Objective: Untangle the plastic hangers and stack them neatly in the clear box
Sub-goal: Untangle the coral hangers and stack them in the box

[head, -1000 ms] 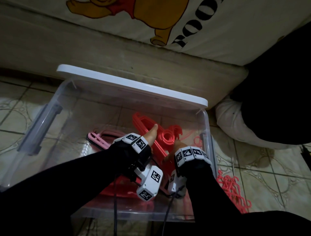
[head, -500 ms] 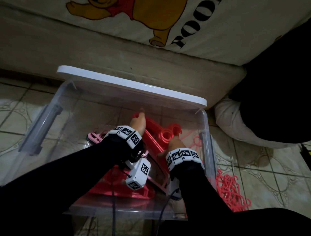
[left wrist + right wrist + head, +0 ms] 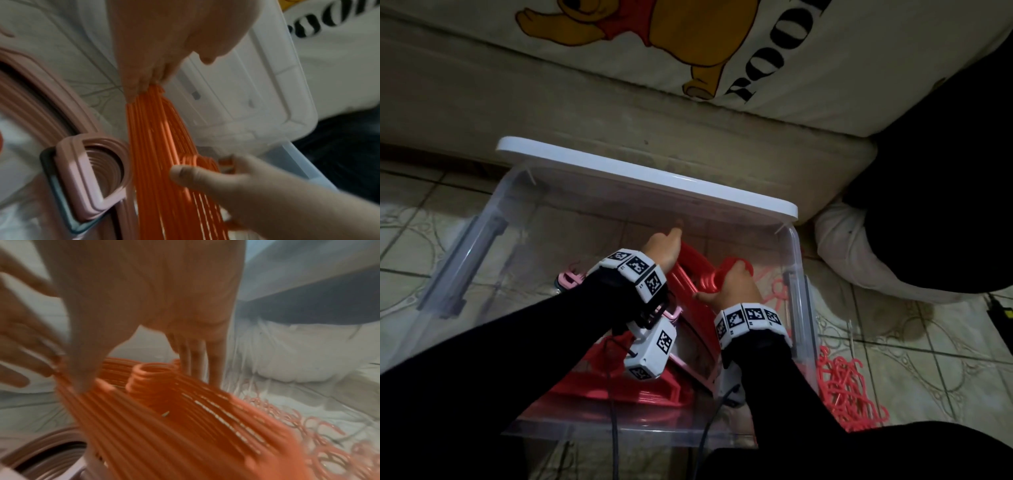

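Observation:
A stack of red hangers (image 3: 688, 274) stands on edge inside the clear box (image 3: 493, 219), toward its right side. My left hand (image 3: 662, 248) grips the far end of the stack (image 3: 162, 146), thumb raised. My right hand (image 3: 738, 287) pinches the bunched hooks (image 3: 148, 374), thumb on one side and fingers on the other. Pink hangers (image 3: 567, 279) lie in the box to the left of the red ones; the left wrist view shows them close up (image 3: 90, 170). My arms hide the lower part of the red stack.
The box's white lid (image 3: 647, 178) leans behind the box against a bed edge with a printed sheet (image 3: 722, 51). A tangle of loose red hangers (image 3: 849, 394) lies on the tiled floor right of the box. A white bundle (image 3: 859, 260) and dark cloth sit at the right.
Both hands have moved away from me, deeper into the box toward its far wall, carrying the red stack with them. The left hand now reaches close to the far wall.

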`<action>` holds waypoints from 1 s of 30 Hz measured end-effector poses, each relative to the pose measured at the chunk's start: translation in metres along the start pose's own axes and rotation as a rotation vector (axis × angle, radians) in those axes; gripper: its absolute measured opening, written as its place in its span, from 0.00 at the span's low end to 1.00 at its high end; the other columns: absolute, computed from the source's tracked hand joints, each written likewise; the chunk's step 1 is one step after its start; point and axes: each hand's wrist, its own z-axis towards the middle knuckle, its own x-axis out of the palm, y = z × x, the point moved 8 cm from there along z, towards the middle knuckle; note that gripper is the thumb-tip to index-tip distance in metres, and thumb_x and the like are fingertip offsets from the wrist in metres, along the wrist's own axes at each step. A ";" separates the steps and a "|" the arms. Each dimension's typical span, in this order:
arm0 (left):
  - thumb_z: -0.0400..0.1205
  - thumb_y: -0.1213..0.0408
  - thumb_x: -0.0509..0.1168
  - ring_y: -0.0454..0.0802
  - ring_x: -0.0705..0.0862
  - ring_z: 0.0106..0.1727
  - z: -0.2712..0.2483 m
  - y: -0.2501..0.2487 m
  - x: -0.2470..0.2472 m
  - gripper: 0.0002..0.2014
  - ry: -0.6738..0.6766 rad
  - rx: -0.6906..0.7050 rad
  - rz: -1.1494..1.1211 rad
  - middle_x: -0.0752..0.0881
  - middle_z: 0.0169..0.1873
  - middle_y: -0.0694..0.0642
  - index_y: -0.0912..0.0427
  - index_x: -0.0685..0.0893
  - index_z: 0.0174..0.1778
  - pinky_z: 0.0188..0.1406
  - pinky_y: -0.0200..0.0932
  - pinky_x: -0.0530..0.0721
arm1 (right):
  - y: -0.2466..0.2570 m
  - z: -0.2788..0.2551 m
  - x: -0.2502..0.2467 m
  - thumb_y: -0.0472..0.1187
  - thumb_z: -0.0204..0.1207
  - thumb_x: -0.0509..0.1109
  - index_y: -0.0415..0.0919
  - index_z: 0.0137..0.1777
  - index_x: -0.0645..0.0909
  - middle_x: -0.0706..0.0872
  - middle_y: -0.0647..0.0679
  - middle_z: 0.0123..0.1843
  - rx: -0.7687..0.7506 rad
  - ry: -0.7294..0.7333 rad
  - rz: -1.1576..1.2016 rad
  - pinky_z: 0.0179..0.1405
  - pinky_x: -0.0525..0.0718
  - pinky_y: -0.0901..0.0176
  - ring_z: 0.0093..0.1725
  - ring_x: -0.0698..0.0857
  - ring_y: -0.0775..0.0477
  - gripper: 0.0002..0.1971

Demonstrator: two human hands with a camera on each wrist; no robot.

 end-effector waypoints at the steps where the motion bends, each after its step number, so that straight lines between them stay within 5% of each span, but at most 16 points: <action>1: 0.86 0.43 0.48 0.64 0.78 0.65 0.000 0.001 0.005 0.34 0.019 0.003 0.012 0.80 0.64 0.71 0.73 0.77 0.67 0.64 0.48 0.72 | 0.001 0.000 0.001 0.54 0.60 0.83 0.34 0.67 0.65 0.79 0.39 0.63 -0.010 0.006 -0.012 0.57 0.82 0.51 0.60 0.82 0.39 0.43; 6: 0.87 0.46 0.51 0.65 0.77 0.67 -0.002 0.006 -0.002 0.31 -0.116 -0.022 -0.070 0.79 0.66 0.70 0.74 0.76 0.68 0.62 0.47 0.71 | 0.000 0.002 0.010 0.55 0.64 0.80 0.33 0.67 0.66 0.81 0.38 0.62 -0.012 0.054 -0.032 0.56 0.81 0.52 0.60 0.83 0.39 0.40; 10: 0.87 0.48 0.50 0.65 0.78 0.66 -0.003 0.011 -0.001 0.31 -0.073 -0.067 -0.133 0.79 0.65 0.71 0.75 0.76 0.68 0.62 0.47 0.71 | 0.005 0.001 0.010 0.56 0.58 0.83 0.35 0.68 0.66 0.78 0.39 0.65 -0.051 0.050 -0.044 0.59 0.79 0.52 0.63 0.80 0.39 0.44; 18: 0.87 0.46 0.49 0.65 0.79 0.64 -0.005 0.016 0.004 0.32 -0.025 -0.094 -0.119 0.81 0.63 0.71 0.74 0.77 0.67 0.60 0.46 0.72 | 0.002 0.000 0.010 0.52 0.63 0.82 0.35 0.68 0.64 0.77 0.38 0.67 -0.034 0.070 -0.038 0.63 0.79 0.47 0.66 0.79 0.37 0.41; 22: 0.86 0.43 0.48 0.64 0.80 0.64 -0.014 0.019 0.021 0.35 0.018 -0.130 -0.175 0.81 0.64 0.70 0.73 0.75 0.69 0.69 0.50 0.73 | -0.004 0.000 0.009 0.54 0.61 0.82 0.32 0.69 0.65 0.83 0.39 0.61 0.055 0.107 -0.127 0.53 0.81 0.52 0.59 0.84 0.37 0.44; 26: 0.86 0.42 0.48 0.66 0.79 0.66 -0.022 0.022 0.043 0.35 0.109 -0.101 -0.134 0.79 0.66 0.71 0.73 0.73 0.71 0.70 0.54 0.73 | -0.006 0.001 0.016 0.42 0.75 0.74 0.32 0.64 0.77 0.85 0.41 0.55 0.001 0.128 -0.267 0.40 0.77 0.57 0.51 0.86 0.41 0.20; 30: 0.85 0.46 0.55 0.64 0.83 0.60 -0.021 0.027 0.043 0.28 0.086 -0.032 -0.091 0.84 0.59 0.68 0.69 0.78 0.66 0.66 0.53 0.77 | -0.013 0.002 0.017 0.45 0.72 0.77 0.32 0.69 0.70 0.83 0.40 0.62 0.034 0.136 -0.236 0.43 0.76 0.55 0.57 0.85 0.39 0.30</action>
